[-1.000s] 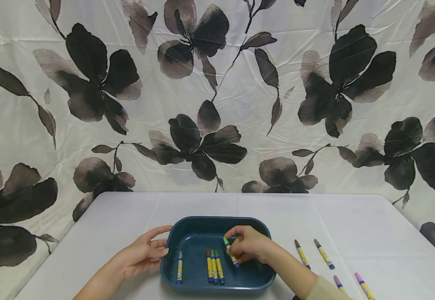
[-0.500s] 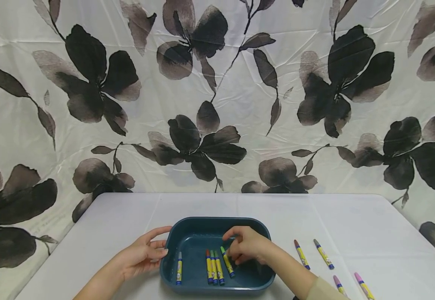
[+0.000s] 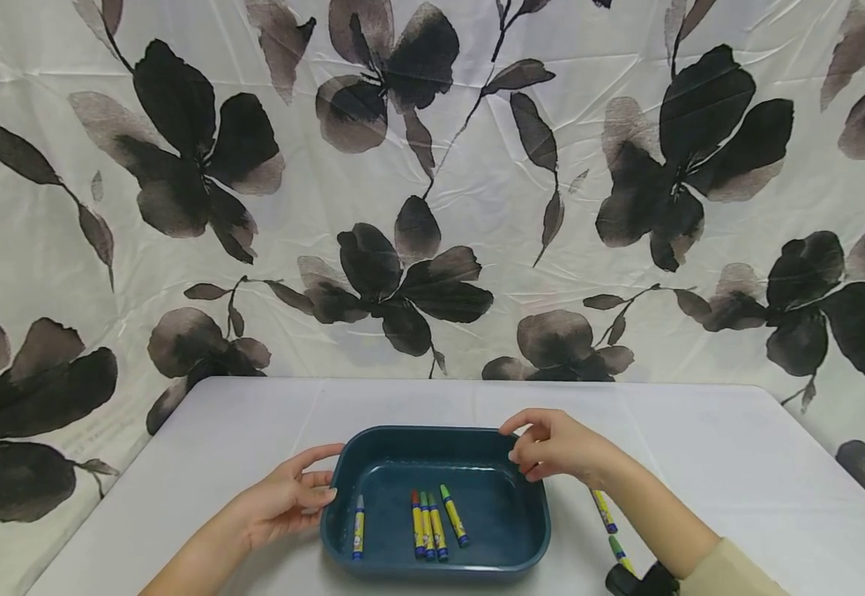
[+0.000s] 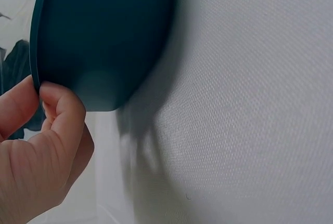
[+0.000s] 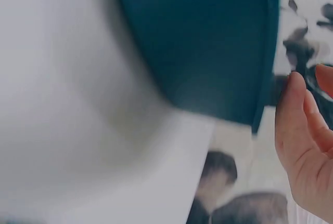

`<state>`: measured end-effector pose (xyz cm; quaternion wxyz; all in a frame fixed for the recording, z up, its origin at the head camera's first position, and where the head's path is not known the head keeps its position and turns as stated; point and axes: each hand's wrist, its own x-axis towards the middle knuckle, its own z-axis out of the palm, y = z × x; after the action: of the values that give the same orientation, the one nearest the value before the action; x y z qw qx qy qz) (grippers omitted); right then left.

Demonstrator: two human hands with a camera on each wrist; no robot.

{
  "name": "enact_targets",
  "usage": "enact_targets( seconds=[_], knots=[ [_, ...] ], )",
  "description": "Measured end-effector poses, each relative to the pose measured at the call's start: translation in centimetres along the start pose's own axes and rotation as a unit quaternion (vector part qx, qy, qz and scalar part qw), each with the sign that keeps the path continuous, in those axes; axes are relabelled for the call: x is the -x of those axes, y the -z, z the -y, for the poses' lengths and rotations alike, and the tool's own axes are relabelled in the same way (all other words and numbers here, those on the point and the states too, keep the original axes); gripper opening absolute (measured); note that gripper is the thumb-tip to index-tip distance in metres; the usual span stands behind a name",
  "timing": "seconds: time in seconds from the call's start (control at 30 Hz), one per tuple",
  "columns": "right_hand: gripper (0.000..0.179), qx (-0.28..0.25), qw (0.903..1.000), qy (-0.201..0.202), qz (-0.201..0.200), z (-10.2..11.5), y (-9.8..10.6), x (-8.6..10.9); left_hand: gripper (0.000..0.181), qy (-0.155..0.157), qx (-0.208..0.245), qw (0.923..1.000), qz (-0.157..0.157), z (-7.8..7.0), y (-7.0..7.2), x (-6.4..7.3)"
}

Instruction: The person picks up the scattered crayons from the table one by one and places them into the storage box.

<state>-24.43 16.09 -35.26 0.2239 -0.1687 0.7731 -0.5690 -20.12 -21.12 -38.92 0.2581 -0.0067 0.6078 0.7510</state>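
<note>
A dark teal plastic bin [image 3: 432, 571] sits on the white table. My left hand [image 3: 279, 503] pinches its left rim between thumb and fingers, which the left wrist view shows closely at the bin wall [image 4: 104, 37]. Inside lie several yellow-and-blue-wrapped crayons: a grey-tipped crayon [image 3: 358, 530] alone at the left, a red-tipped crayon [image 3: 418, 526] beside two green-tipped ones, and a bright green crayon [image 3: 455, 517] slightly tilted to their right. Over the bin's back right corner hovers my right hand [image 3: 562, 447], fingers loosely bent and holding nothing. The right wrist view shows this hand [image 5: 307, 141] apart from the rim.
Right of the bin, a crayon [image 3: 606, 513] and a green-tipped crayon [image 3: 621, 553] lie on the table [image 3: 760, 463], partly hidden by my right arm and a black device [image 3: 641, 581] at the wrist. A floral cloth [image 3: 432, 165] hangs behind the table.
My right hand let go of the bright green crayon, which now lies on the bin floor, then lifted up and right out of the bin. The left hand stays on the rim.
</note>
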Motion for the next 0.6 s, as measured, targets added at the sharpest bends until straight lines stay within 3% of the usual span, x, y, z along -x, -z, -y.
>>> enact_targets(
  seconds=[0.27, 0.5, 0.6],
  knots=[
    [0.035, 0.064, 0.9970, -0.016, -0.041, -1.4, 3.4, 1.8, 0.074, -0.006, -0.001, 1.0000, 0.008, -0.1, 0.2, 0.0],
    [0.045, 0.039, 0.9968, -0.051, -0.048, -3.5, 5.4, 3.0, 0.074, -0.005, -0.004, 1.0000, 0.002, 0.2, 0.2, 0.0],
    [0.046, 0.052, 0.9944, -0.067, -0.063, -4.1, 6.3, 3.7, 0.074, -0.005, -0.003, 1.0000, 0.007, 0.2, 0.2, 0.0]
  ],
)
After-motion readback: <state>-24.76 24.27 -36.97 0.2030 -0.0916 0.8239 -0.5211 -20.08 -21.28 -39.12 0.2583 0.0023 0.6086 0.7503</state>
